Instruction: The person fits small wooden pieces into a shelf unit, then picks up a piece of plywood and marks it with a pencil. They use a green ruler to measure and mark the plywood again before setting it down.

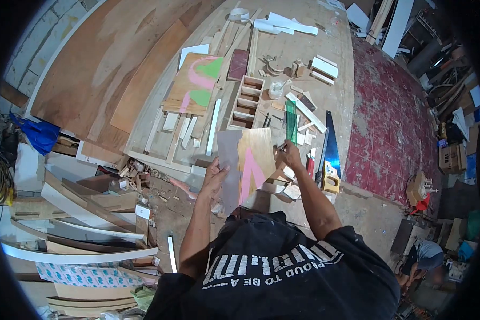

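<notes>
A thin wooden board (pixel 258 146) with grey and pink paint is held upright-ish in front of the body. My left hand (pixel 215 178) grips its grey left edge. Close to the board's right edge, my right hand (pixel 289 153) is closed around a small dark, thin item, too small to name. Just beyond that hand lies a green translucent strip (pixel 291 120). A handsaw (pixel 332 154) with a yellow handle rests to the right, beside a red-handled tool (pixel 310 161).
On the workbench (pixel 333 80) are a compartmented wooden box (pixel 248 101), a painted board (pixel 192 85), a jar (pixel 276 89) and wood offcuts. Curved wooden pieces (pixel 85 221) are stacked at lower left. Another person (pixel 425 256) bends at lower right.
</notes>
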Tool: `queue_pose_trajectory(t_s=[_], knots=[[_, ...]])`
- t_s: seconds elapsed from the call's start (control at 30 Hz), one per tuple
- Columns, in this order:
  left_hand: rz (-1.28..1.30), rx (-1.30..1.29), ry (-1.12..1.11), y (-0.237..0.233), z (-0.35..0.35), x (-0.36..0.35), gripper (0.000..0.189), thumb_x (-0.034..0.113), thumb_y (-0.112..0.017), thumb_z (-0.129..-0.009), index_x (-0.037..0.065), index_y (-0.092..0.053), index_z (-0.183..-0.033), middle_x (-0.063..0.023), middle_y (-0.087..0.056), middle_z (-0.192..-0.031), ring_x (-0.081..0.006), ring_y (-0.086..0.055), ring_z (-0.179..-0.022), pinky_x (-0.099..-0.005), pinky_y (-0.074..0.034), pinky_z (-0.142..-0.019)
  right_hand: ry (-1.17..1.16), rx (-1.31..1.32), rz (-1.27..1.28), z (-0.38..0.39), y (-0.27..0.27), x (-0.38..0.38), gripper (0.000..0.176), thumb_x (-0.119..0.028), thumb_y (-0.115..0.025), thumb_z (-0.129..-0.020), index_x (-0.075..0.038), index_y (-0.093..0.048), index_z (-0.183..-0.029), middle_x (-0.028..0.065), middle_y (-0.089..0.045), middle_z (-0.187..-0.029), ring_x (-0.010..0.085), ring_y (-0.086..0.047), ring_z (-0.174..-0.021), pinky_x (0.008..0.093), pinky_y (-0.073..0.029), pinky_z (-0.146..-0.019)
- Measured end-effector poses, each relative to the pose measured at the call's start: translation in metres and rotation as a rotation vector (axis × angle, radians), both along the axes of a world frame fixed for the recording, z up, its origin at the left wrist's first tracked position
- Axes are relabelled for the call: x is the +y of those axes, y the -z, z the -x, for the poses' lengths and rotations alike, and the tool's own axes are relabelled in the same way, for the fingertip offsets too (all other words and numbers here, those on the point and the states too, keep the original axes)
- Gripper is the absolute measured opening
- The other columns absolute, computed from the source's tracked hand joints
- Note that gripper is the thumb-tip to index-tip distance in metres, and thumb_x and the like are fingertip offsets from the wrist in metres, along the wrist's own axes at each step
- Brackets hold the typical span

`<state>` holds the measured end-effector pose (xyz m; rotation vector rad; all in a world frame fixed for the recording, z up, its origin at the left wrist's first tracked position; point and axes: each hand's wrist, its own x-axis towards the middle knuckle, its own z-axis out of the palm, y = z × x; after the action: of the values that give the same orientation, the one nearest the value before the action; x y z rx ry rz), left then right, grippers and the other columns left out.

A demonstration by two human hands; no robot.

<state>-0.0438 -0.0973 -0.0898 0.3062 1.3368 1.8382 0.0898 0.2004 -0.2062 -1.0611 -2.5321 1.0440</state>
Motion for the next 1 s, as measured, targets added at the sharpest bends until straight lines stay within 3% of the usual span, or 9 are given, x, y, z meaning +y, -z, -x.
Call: queue_pose_trajectory(t_s=[0.07, 0.1, 0.2, 0.33, 0.53, 0.7, 0.8, 0.9, 1.0], knots=[[-0.008, 0.002, -0.005, 0.0, 0.005, -0.002, 0.036, 0.006, -0.065, -0.094, 0.003, -0.054, -0.128, -0.0047, -0.065, -0.116, -0.0111, -0.06, -0.103, -0.0275, -0.048, -0.089, -0.027, 0.275, 0.033, 0.009, 0.009, 0.001, 0.059, -0.004, -0.06, -0.083, -0.003, -0.046, -0.14, 0.0252, -0.065, -0.112, 0.0384, -0.069, -0.09, 0.0424, -0.056, -0.078], [-0.026, 0.003, -0.006, -0.002, 0.006, -0.003, 0.037, 0.005, -0.064, -0.094, 0.003, -0.054, -0.129, -0.0048, -0.065, -0.117, -0.0112, -0.06, -0.104, -0.0277, -0.048, -0.09, -0.053, 0.122, 0.094, 0.009, 0.004, 0.003, 0.073, 0.0, -0.057, -0.083, -0.007, -0.031, -0.151, 0.0256, -0.062, -0.12, 0.0363, -0.07, -0.093, 0.0399, -0.056, -0.078], [-0.071, -0.042, -0.007, -0.006, 0.011, -0.004, 0.042, 0.005, -0.065, -0.093, 0.003, -0.052, -0.133, -0.0061, -0.064, -0.12, -0.0131, -0.06, -0.105, -0.0284, -0.047, -0.092, -0.033, 0.161, 0.208, -0.003, -0.006, -0.013, 0.069, 0.0, -0.057, -0.084, -0.005, -0.036, -0.149, 0.0246, -0.062, -0.123, 0.0303, -0.071, -0.09, 0.0375, -0.056, -0.076], [-0.046, -0.016, 0.014, 0.001, 0.021, -0.003, 0.046, 0.005, -0.065, -0.092, 0.003, -0.049, -0.136, -0.007, -0.063, -0.122, -0.0158, -0.06, -0.107, -0.0303, -0.048, -0.093, 0.101, 0.272, 0.32, -0.058, -0.032, -0.072, 0.035, -0.012, -0.058, -0.09, 0.004, -0.062, -0.122, 0.0112, -0.069, -0.088, 0.0164, -0.067, -0.078, 0.0299, -0.054, -0.07], [0.078, -0.262, 0.058, 0.033, 0.055, -0.03, 0.057, 0.006, -0.069, -0.09, 0.003, -0.043, -0.141, -0.0088, -0.057, -0.131, -0.0199, -0.056, -0.114, -0.0343, -0.048, -0.094, 0.387, 0.081, 0.273, -0.193, -0.038, -0.148, 0.032, -0.016, -0.06, -0.09, 0.002, -0.067, -0.115, 0.019, -0.071, -0.104, 0.0268, -0.071, -0.086, 0.0364, -0.056, -0.079], [0.237, 0.001, 0.075, 0.055, 0.07, -0.032, 0.058, 0.009, -0.071, -0.089, 0.004, -0.044, -0.141, -0.0088, -0.056, -0.133, -0.0215, -0.056, -0.115, -0.0336, -0.046, -0.096, 0.645, -0.131, 0.059, -0.28, -0.029, -0.117, 0.029, -0.012, -0.061, -0.086, 0.002, -0.069, -0.11, 0.0216, -0.07, -0.104, 0.0329, -0.071, -0.084, 0.0392, -0.056, -0.08], [0.252, -0.01, 0.013, 0.059, 0.055, -0.028, 0.055, 0.012, -0.071, -0.09, 0.004, -0.047, -0.139, -0.0074, -0.056, -0.133, -0.0212, -0.055, -0.115, -0.0329, -0.044, -0.098, 0.522, -0.226, -0.099, -0.302, -0.018, -0.074, 0.032, -0.012, -0.063, -0.083, -0.001, -0.066, -0.113, 0.0232, -0.067, -0.109, 0.0356, -0.068, -0.091, 0.0418, -0.056, -0.08], [0.257, 0.013, -0.131, 0.033, 0.011, -0.024, 0.052, 0.013, -0.07, -0.092, 0.004, -0.049, -0.138, -0.0072, -0.055, -0.135, -0.0216, -0.054, -0.117, -0.0332, -0.044, -0.098, 0.272, -0.432, -0.244, -0.286, -0.032, -0.043, 0.054, -0.013, -0.068, -0.079, -0.006, -0.054, -0.13, 0.0246, -0.05, -0.134, 0.0412, -0.056, -0.115, 0.0496, -0.05, -0.092], [0.336, -0.084, -0.364, 0.006, -0.047, -0.034, 0.052, 0.015, -0.069, -0.092, 0.007, -0.048, -0.139, -0.0073, -0.054, -0.136, -0.0236, -0.053, -0.118, -0.0385, -0.044, -0.099, 0.243, -0.598, -0.046, -0.269, -0.057, -0.032, 0.056, -0.014, -0.067, -0.079, -0.005, -0.052, -0.132, 0.0287, -0.048, -0.133, 0.0458, -0.056, -0.113, 0.0512, -0.05, -0.094]])
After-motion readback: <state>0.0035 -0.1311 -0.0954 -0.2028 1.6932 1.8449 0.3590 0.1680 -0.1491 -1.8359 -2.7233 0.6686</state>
